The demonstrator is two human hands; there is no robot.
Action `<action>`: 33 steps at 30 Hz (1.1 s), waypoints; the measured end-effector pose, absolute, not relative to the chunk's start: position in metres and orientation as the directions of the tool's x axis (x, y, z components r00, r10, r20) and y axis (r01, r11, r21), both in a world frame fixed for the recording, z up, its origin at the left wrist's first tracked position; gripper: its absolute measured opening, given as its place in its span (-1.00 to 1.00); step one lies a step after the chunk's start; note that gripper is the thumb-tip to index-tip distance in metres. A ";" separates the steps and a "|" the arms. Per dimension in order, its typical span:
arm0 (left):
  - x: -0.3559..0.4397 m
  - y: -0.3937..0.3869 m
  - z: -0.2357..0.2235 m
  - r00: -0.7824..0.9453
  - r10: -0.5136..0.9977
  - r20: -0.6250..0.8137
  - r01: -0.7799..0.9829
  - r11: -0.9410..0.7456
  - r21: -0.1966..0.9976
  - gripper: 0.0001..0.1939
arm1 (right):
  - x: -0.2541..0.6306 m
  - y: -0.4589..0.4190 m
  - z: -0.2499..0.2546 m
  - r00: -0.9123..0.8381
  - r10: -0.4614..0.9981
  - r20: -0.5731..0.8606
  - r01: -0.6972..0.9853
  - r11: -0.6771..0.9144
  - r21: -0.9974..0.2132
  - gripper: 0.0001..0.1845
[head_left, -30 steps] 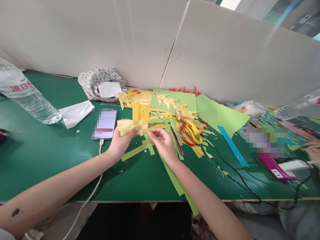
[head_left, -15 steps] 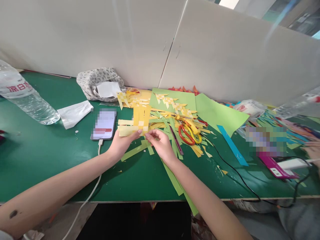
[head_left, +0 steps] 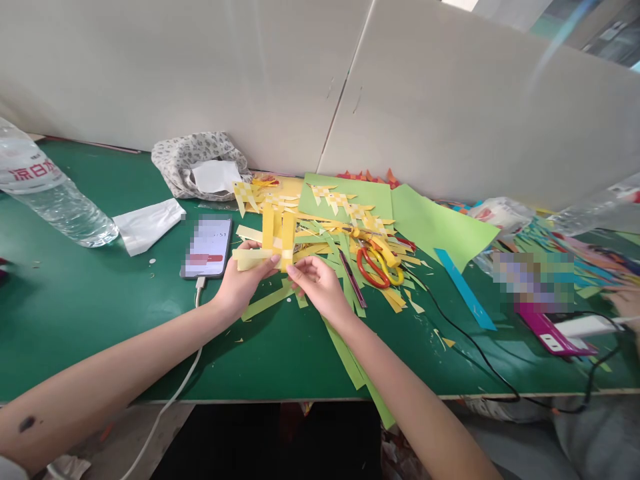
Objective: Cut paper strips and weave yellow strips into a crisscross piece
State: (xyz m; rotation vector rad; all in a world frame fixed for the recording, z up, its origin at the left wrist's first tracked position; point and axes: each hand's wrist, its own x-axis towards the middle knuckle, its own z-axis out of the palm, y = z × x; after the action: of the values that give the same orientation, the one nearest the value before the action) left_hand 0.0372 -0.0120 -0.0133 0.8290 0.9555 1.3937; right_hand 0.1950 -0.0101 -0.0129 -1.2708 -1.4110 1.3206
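Note:
Between my hands, just above the table, is a small weave of yellow and cream paper strips [head_left: 286, 233], crossed at its lower right corner. My left hand [head_left: 243, 283] grips it from the left, thumb on top near the crossing and fingers behind. At the lower right corner, my right hand [head_left: 315, 280] pinches the weave between thumb and fingertips. Strip ends stick out upward and to the left. Several finished woven paper fish [head_left: 340, 200] lie behind it. Loose green strips [head_left: 265, 303] are on the table under my hands.
A phone [head_left: 207, 247] with a white cable lies left of my hands, near a water bottle [head_left: 55, 193]. Scissors [head_left: 375, 263] and a craft knife [head_left: 353, 279] lie on paper scraps to the right. A person's hand [head_left: 627, 300] shows at the right edge.
The upright yellow strips have spread apart, leaving a gap between them. My left thumb has shifted slightly left and more of its fingers show; my right hand stays at the corner.

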 end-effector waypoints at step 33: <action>0.039 -0.018 -0.005 0.095 0.993 -0.076 -0.203 0.094 0.975 -0.60 | 0.200 -0.006 -0.002 -0.026 0.999 0.044 -0.173 0.039 -0.984 -0.48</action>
State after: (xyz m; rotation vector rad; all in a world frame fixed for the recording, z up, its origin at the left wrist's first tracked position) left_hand 0.0389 -0.0182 -0.0055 1.0344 1.0326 1.1754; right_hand 0.2003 -0.0064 -0.0018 -1.0363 -1.1212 1.2774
